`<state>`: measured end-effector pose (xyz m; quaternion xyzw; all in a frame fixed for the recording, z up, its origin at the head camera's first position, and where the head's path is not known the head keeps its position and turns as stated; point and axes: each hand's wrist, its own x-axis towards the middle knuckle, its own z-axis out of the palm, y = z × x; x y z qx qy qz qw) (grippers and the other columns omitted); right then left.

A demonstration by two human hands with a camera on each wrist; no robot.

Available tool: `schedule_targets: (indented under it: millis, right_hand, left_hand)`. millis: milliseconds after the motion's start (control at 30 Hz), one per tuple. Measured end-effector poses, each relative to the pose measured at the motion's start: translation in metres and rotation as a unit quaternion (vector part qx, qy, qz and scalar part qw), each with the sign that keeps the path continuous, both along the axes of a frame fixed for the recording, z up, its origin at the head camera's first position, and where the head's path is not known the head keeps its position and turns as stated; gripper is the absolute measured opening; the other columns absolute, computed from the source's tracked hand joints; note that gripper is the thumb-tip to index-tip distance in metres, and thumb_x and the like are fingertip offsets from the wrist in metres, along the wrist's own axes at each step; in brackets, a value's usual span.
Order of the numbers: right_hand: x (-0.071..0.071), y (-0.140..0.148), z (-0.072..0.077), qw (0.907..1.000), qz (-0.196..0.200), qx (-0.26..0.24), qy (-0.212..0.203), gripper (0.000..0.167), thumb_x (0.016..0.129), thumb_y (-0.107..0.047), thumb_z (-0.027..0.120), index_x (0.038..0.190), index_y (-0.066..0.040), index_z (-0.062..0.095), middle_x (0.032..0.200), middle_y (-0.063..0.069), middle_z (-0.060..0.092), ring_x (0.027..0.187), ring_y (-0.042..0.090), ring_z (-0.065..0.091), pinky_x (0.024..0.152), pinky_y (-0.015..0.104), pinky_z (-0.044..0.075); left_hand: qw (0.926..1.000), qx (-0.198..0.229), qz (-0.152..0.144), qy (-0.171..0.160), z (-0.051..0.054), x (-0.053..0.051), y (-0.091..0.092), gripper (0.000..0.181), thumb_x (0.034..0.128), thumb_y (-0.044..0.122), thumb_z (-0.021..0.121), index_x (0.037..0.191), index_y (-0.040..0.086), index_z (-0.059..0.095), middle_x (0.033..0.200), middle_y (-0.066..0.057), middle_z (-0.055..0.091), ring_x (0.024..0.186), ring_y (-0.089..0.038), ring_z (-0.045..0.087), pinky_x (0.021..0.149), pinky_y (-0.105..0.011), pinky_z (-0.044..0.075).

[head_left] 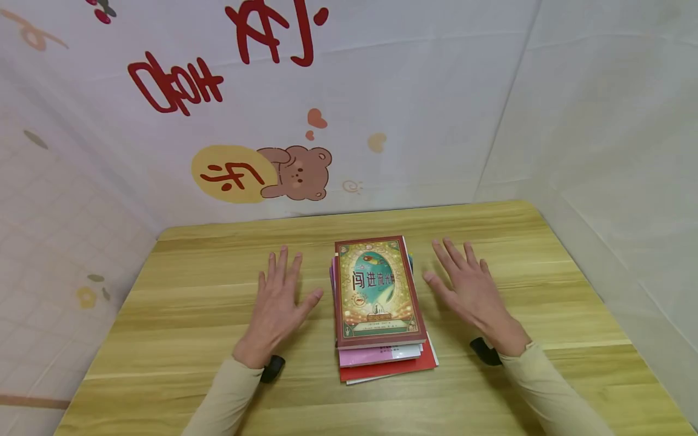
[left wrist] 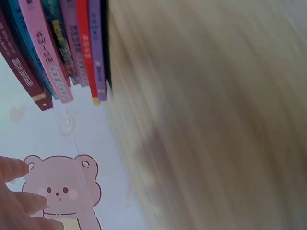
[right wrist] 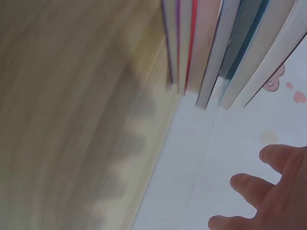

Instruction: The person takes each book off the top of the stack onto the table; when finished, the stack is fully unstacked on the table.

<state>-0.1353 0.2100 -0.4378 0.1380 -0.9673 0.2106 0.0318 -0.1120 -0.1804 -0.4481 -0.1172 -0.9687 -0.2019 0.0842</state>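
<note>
A stack of several books lies in the middle of the table, topped by a book with a dark red border and a gold and teal picture (head_left: 376, 290). Beneath it, a pink book (head_left: 376, 356) and a red book (head_left: 389, 368) stick out at the near side. To the left of the stack is my left hand (head_left: 277, 309), fingers spread, apart from the books. My right hand (head_left: 470, 290) is on the other side, also spread and touching no book. The left wrist view shows coloured spines (left wrist: 53, 52); the right wrist view shows page edges (right wrist: 206, 48).
The wooden table (head_left: 180, 303) reaches back to a white cloth wall (head_left: 436, 121) printed with red characters and a bear (head_left: 302, 172). More white cloth (head_left: 616, 181) hangs along the right side. Each wrist wears a black device (head_left: 272, 368).
</note>
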Motion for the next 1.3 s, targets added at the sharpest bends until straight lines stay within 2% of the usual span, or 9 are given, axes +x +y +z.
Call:
schedule_targets:
  millis: [133, 333, 533, 633, 733, 900, 1133, 1233, 1300]
  right_hand:
    - [0.004, -0.008, -0.001, 0.9997, 0.012, -0.021, 0.004, 0.074, 0.106, -0.057, 0.042, 0.167, -0.02, 0.021, 0.17, 0.014, 0.022, 0.153, 0.053, 0.014, 0.114, 0.078, 0.017]
    - [0.01, -0.017, 0.0, 0.997, 0.031, -0.07, 0.01, 0.071, 0.108, -0.05, 0.044, 0.166, -0.016, 0.024, 0.168, 0.014, 0.03, 0.151, 0.048, 0.026, 0.118, 0.067, 0.024]
    - [0.016, -0.022, 0.003, 0.9919, 0.039, -0.121, -0.011, 0.067, 0.108, -0.047, 0.046, 0.166, -0.021, 0.026, 0.165, 0.016, 0.036, 0.147, 0.045, 0.036, 0.115, 0.067, 0.031]
    - [0.018, -0.026, 0.005, 0.9888, 0.04, -0.141, -0.029, 0.067, 0.108, -0.048, 0.047, 0.166, -0.021, 0.028, 0.164, 0.015, 0.037, 0.147, 0.044, 0.037, 0.114, 0.068, 0.032]
    - [0.017, -0.031, 0.006, 0.982, 0.046, -0.176, -0.051, 0.067, 0.107, -0.047, 0.049, 0.165, -0.019, 0.03, 0.161, 0.014, 0.043, 0.141, 0.04, 0.047, 0.109, 0.064, 0.041]
    - [0.015, -0.04, 0.007, 0.968, 0.051, -0.227, -0.093, 0.068, 0.106, -0.046, 0.053, 0.164, -0.016, 0.033, 0.149, 0.015, 0.055, 0.123, 0.034, 0.063, 0.096, 0.052, 0.055]
    - [0.014, -0.049, 0.009, 0.9739, 0.034, -0.189, -0.12, 0.082, 0.097, -0.056, 0.064, 0.164, -0.02, 0.033, 0.136, 0.019, 0.054, 0.103, 0.025, 0.067, 0.082, 0.042, 0.058]
    - [0.013, -0.049, 0.007, 0.97, 0.045, -0.197, -0.136, 0.087, 0.094, -0.054, 0.07, 0.165, -0.021, 0.031, 0.132, 0.02, 0.052, 0.098, 0.022, 0.068, 0.08, 0.038, 0.058]
    - [0.012, -0.048, 0.006, 0.9614, 0.059, -0.222, -0.151, 0.088, 0.094, -0.048, 0.073, 0.165, -0.02, 0.029, 0.133, 0.022, 0.049, 0.099, 0.023, 0.07, 0.079, 0.036, 0.06]
  left_hand:
    - [0.9993, 0.036, -0.01, 0.005, 0.002, 0.004, 0.007, 0.086, 0.1008, 0.058, 0.05, 0.165, 0.008, 0.024, 0.172, -0.019, 0.004, 0.156, -0.046, 0.004, 0.119, -0.072, 0.013]
    - [0.9944, 0.103, -0.021, -0.015, 0.003, 0.01, 0.017, 0.079, 0.1027, 0.053, 0.048, 0.165, 0.009, 0.026, 0.173, -0.016, 0.007, 0.157, -0.044, 0.005, 0.12, -0.069, 0.012]
    - [0.9809, 0.184, -0.048, -0.041, 0.007, 0.014, 0.029, 0.072, 0.1039, 0.043, 0.049, 0.164, 0.008, 0.028, 0.172, -0.015, 0.012, 0.157, -0.041, 0.007, 0.122, -0.066, 0.013]
    - [0.9733, 0.214, -0.056, -0.063, 0.009, 0.016, 0.036, 0.072, 0.1042, 0.045, 0.048, 0.164, 0.01, 0.028, 0.173, -0.011, 0.011, 0.158, -0.038, 0.006, 0.122, -0.066, 0.013]
    - [0.9667, 0.234, -0.063, -0.082, 0.009, 0.016, 0.042, 0.074, 0.1041, 0.048, 0.049, 0.165, 0.013, 0.027, 0.173, -0.007, 0.01, 0.158, -0.037, 0.006, 0.122, -0.065, 0.012]
    - [0.9604, 0.247, -0.077, -0.103, 0.008, 0.016, 0.05, 0.074, 0.1041, 0.046, 0.051, 0.166, 0.015, 0.025, 0.173, -0.007, 0.01, 0.158, -0.038, 0.008, 0.122, -0.064, 0.013]
    - [0.9696, 0.196, -0.085, -0.12, 0.001, 0.019, 0.053, 0.084, 0.1008, 0.052, 0.053, 0.167, 0.016, 0.017, 0.174, -0.012, 0.007, 0.158, -0.039, 0.005, 0.121, -0.065, 0.016]
    - [0.9682, 0.193, -0.091, -0.13, 0.0, 0.02, 0.052, 0.088, 0.0997, 0.053, 0.055, 0.168, 0.019, 0.011, 0.174, -0.011, 0.004, 0.158, -0.039, 0.004, 0.121, -0.065, 0.016]
    - [0.9648, 0.196, -0.097, -0.145, -0.001, 0.02, 0.052, 0.089, 0.0997, 0.055, 0.055, 0.168, 0.023, 0.008, 0.174, -0.008, 0.002, 0.158, -0.036, 0.004, 0.121, -0.065, 0.017]
